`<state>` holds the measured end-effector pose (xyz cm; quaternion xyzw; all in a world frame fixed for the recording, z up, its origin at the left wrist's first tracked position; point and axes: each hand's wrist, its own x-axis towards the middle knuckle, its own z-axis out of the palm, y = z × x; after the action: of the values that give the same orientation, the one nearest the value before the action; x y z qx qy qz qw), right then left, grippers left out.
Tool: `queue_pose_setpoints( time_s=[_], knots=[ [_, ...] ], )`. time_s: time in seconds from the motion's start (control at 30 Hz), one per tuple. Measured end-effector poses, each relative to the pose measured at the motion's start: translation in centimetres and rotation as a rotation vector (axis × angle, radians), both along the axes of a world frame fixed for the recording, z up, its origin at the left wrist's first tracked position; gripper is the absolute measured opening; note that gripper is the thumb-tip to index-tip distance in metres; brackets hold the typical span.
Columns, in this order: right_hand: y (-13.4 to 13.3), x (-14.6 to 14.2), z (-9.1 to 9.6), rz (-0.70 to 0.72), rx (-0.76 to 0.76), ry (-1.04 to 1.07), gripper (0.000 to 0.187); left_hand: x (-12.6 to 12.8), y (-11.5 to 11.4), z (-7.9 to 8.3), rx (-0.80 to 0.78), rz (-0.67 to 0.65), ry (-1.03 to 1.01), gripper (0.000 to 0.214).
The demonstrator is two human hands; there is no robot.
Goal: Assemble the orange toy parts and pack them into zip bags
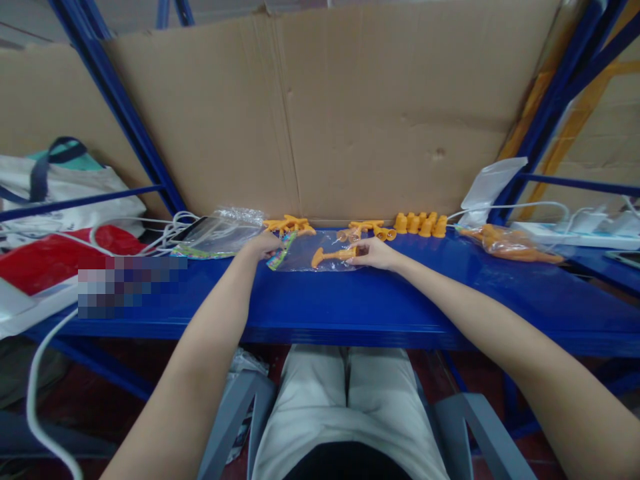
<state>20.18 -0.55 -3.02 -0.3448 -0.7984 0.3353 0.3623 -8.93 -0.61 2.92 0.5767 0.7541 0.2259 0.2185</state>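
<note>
A clear plastic bag (305,253) with a coloured edge lies flat on the blue shelf (350,300). My left hand (260,245) pinches the bag's left end, fingers closed on it. My right hand (373,253) is at the bag's right end, fingers closed on an orange plastic part (330,255) that lies inside or on the bag. More orange parts (290,225) lie just behind the bag, with another cluster (367,230) to their right.
A row of orange cones (420,224) stands at the back. A stack of clear bags (220,233) lies left, a bag of orange pieces (510,243) right. White cables (165,233), a red item (55,257), a tote bag (60,180) and a power strip (575,233) flank the area. Cardboard (325,113) backs the shelf.
</note>
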Motion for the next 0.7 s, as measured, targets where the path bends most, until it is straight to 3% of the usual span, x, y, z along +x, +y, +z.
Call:
queue_pose_setpoints(
  time_s=[0.17, 0.43, 0.7],
  knots=[
    [0.0, 0.3, 0.4, -0.008, -0.013, 0.014, 0.043, 1.4, 0.1, -0.9, 0.142, -0.067, -0.073, 0.01],
    [0.0, 1.5, 1.6, -0.011, 0.075, -0.105, 0.041, 3.1, 0.4, -1.5, 0.236, -0.064, -0.204, 0.034],
    [-0.2, 1.6, 1.7, 0.016, -0.077, -0.042, 0.041, 3.0, 0.6, -1.8, 0.324, -0.105, -0.275, 0.038]
  ],
)
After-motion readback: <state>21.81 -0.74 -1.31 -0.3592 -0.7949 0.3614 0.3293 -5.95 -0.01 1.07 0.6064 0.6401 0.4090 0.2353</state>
